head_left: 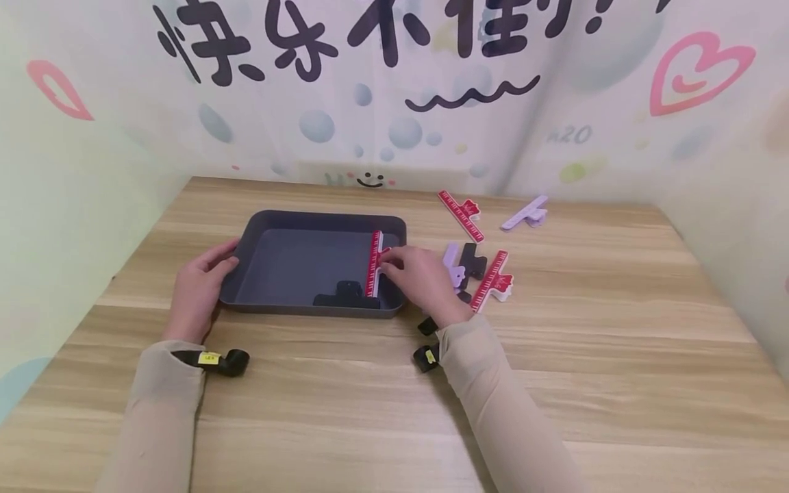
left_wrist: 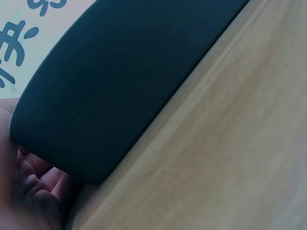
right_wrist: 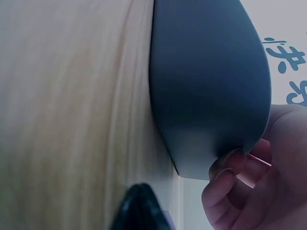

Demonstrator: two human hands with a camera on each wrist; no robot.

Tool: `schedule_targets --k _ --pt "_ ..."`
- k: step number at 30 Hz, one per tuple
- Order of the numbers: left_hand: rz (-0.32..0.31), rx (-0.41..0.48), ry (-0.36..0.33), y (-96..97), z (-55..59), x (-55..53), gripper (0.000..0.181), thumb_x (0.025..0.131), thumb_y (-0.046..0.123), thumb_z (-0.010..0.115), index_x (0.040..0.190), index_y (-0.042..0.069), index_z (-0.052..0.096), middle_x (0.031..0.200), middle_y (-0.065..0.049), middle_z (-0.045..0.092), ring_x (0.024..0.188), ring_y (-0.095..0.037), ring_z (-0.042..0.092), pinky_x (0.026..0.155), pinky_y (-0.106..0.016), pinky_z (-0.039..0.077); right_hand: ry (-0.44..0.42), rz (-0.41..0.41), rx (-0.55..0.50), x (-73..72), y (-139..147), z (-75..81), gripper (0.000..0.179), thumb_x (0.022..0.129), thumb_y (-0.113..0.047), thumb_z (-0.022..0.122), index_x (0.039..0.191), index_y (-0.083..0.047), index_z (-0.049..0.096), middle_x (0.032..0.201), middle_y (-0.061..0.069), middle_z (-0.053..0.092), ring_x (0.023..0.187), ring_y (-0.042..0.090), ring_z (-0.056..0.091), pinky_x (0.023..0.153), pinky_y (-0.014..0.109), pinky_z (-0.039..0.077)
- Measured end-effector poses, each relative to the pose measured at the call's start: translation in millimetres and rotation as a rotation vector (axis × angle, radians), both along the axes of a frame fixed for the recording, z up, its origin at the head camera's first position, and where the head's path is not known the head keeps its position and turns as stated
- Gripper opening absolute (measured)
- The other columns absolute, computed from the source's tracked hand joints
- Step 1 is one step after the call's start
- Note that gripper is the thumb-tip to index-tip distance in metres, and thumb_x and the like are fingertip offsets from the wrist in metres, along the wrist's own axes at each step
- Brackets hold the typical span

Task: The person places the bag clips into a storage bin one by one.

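A dark grey rectangular tray [head_left: 296,263] lies on the table. My left hand [head_left: 198,284] grips its left end, thumb at the rim and fingers along the outside; the left wrist view shows curled fingers [left_wrist: 41,179] beside the tray wall [left_wrist: 120,86]. Reaching over the right rim, my right hand [head_left: 422,277] pinches a red clip [head_left: 373,263] with a ruler-like edge, inside the tray. From the right wrist, the tray wall [right_wrist: 211,91] hides that clip from the hand [right_wrist: 268,177]. A black clip [head_left: 347,296] lies along the tray's near inner wall.
Right of the tray lie more clips: a red one [head_left: 461,216] and a purple one [head_left: 526,213] farther back, another red one [head_left: 491,281], a purple one [head_left: 453,263] and a black one [head_left: 472,263]. The right hand partly covers others. A printed cloth [head_left: 370,123] hangs behind the table.
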State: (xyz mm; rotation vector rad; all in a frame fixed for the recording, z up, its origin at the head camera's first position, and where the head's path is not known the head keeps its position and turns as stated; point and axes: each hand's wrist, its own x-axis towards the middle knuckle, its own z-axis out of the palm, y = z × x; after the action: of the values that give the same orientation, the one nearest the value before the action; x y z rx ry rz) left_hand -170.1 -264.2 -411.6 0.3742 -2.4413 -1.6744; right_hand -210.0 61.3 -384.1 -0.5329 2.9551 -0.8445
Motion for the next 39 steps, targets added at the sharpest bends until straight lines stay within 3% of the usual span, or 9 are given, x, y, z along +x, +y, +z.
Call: schedule_targets --k 7,17,25,33,39 --pt "0.008 0.013 0.016 1.2 1.3 -1.3 0.041 0.089 0.033 0.053 0.128 0.021 0.051 0.128 0.0 0.05 0.112 -0.009 0.043 0.078 -0.01 0.036 -0.01 -0.008 0.007 0.1 0.3 2.9 0.022 0.084 -0.029 0.062 0.103 -0.021 0.067 0.098 -0.004 0.064 0.078 0.01 0.053 0.066 0.024 0.045" --pt "0.0 0.029 0.015 2.4 3.3 -2.5 0.041 0.089 0.034 0.053 0.128 0.021 0.05 0.129 -0.001 0.049 0.113 -0.009 0.042 0.077 -0.009 0.037 0.004 0.027 0.109 1.5 -1.6 6.7 0.021 0.083 -0.031 0.061 0.1 -0.019 0.064 0.076 -0.006 0.057 0.066 0.011 0.05 0.056 0.024 0.042" --pt "-0.005 0.026 0.015 3.2 3.3 -1.5 0.041 0.089 0.033 0.053 0.128 0.021 0.05 0.129 -0.001 0.05 0.113 -0.009 0.043 0.077 -0.009 0.037 0.023 0.105 0.222 2.1 -1.2 2.8 0.019 0.083 -0.034 0.06 0.09 -0.018 0.068 0.074 -0.006 0.053 0.065 0.011 0.049 0.057 0.024 0.041" --pt "-0.008 0.04 -0.001 2.8 3.8 1.1 0.042 0.089 0.033 0.052 0.129 0.021 0.049 0.13 0.0 0.048 0.114 -0.01 0.042 0.078 -0.008 0.037 0.012 0.115 0.202 1.6 -0.8 0.9 0.02 0.084 -0.035 0.059 0.092 -0.018 0.067 0.074 -0.006 0.054 0.065 0.01 0.049 0.056 0.023 0.04" --pt "-0.01 0.053 -0.005 1.5 2.7 2.0 0.042 0.089 0.033 0.052 0.129 0.021 0.049 0.131 0.0 0.047 0.116 -0.01 0.04 0.078 -0.009 0.037 -0.003 0.122 0.084 -0.6 6.2 4.3 0.019 0.087 -0.034 0.056 0.096 -0.019 0.064 0.075 -0.008 0.058 0.063 0.011 0.05 0.056 0.024 0.041"
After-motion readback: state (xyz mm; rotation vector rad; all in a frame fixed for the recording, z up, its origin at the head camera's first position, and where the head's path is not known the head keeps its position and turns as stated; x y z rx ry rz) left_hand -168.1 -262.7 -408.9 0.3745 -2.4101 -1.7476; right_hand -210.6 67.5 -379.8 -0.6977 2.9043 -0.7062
